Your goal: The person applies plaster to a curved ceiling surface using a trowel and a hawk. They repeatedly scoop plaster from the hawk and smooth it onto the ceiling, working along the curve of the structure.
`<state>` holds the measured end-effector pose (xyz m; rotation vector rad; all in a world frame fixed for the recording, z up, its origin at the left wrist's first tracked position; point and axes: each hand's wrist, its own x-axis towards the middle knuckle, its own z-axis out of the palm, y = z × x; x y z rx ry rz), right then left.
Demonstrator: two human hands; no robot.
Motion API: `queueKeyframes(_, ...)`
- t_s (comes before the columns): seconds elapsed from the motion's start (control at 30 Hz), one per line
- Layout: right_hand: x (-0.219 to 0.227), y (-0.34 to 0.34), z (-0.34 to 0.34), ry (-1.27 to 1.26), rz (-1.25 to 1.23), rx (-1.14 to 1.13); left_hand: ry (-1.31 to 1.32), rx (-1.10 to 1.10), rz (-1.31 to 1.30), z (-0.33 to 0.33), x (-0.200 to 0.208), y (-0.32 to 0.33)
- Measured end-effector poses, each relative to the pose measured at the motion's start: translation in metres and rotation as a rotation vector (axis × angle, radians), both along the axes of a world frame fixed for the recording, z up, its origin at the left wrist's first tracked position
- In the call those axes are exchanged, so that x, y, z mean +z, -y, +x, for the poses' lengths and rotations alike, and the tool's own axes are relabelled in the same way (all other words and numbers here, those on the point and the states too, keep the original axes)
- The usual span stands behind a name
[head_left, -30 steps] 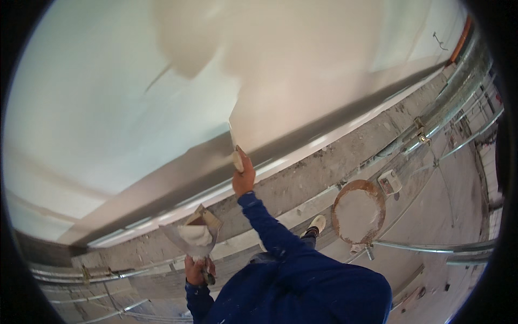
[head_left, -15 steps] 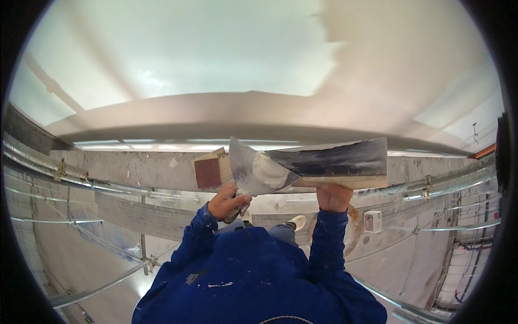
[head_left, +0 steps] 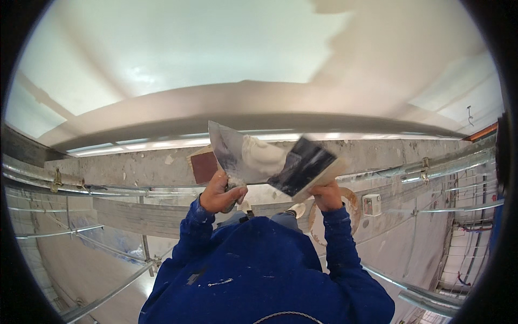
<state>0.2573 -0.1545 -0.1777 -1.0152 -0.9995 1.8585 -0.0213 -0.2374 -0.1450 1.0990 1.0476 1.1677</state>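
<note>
My left hand [head_left: 221,193] is closed round the handle of a broad, fan-shaped putty knife [head_left: 226,144], its blade tilted up. A smooth heap of white filler [head_left: 261,155] lies across that blade. On the right, my right hand [head_left: 326,195] grips a wide finishing blade [head_left: 303,167] by its pale wooden back edge. Its dark metal face is smeared with white and blurred by motion. One edge of this blade meets or overlaps the right side of the putty knife; I cannot tell whether they touch.
A reddish-brown sanding block [head_left: 204,166] rests on the concrete ledge [head_left: 135,164] behind the putty knife. Beyond rises a partly coated pale wall [head_left: 216,48]. Scaffold tubes [head_left: 453,164] run along both sides. Below are a round bucket [head_left: 353,213] and a white box [head_left: 372,205].
The finishing blade has swung from lying level to a steep slant, its free end now over the putty knife. The putty knife has shifted slightly left and up; the filler has spread.
</note>
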Motion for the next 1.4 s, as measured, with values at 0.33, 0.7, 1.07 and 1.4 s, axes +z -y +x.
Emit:
queueKeyframes(0.33,0.036,0.036,-0.026,-0.388,-0.531,-0.329,-0.652,0.142,0.726,0.055,-0.020,-0.080)
queueKeyframes(0.7,0.006,0.026,0.048,-0.492,-0.494,-0.376,-0.875,-0.030,0.944,0.112,-0.061,-0.143)
queueKeyframes(1.07,-0.002,-0.212,0.364,-0.517,0.143,-0.981,-1.039,0.219,0.584,0.212,-0.098,-0.152)
queueKeyframes(1.4,-0.047,-0.504,0.676,0.463,0.483,-1.540,-1.031,0.386,0.131,0.342,-0.100,-0.167)
